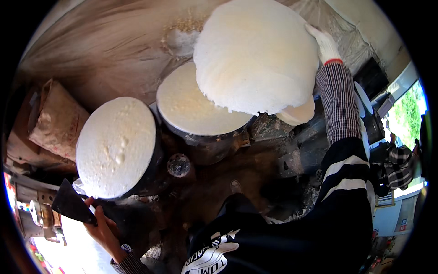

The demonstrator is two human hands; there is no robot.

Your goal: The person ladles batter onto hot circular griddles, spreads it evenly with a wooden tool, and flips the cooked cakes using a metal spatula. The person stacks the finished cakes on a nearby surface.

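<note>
My right hand (pixel 321 41), in a white knit glove with a red cuff, grips the right edge of a large thin pale flatbread (pixel 256 54). The sheet hangs raised and covers part of a round griddle (pixel 191 133), on which a layer of pale batter (pixel 184 99) shows. Below its lower right edge another rounded pale sheet (pixel 297 114) is partly hidden. My bare left hand (pixel 104 227) holds a dark triangular scraper (pixel 72 202), blade up and to the left. Just beyond the scraper, a second round griddle (pixel 150 171) carries a bubbled batter sheet (pixel 116 147).
A stuffed sack (pixel 60 123) stands left of the griddles. Between them and me is a round, perforated cylinder (pixel 179 165). Plastic sheeting (pixel 113 51) spreads along the far side. Ash and rubble (pixel 304 202) lie by my right side. Another person (pixel 397 164) is at far right.
</note>
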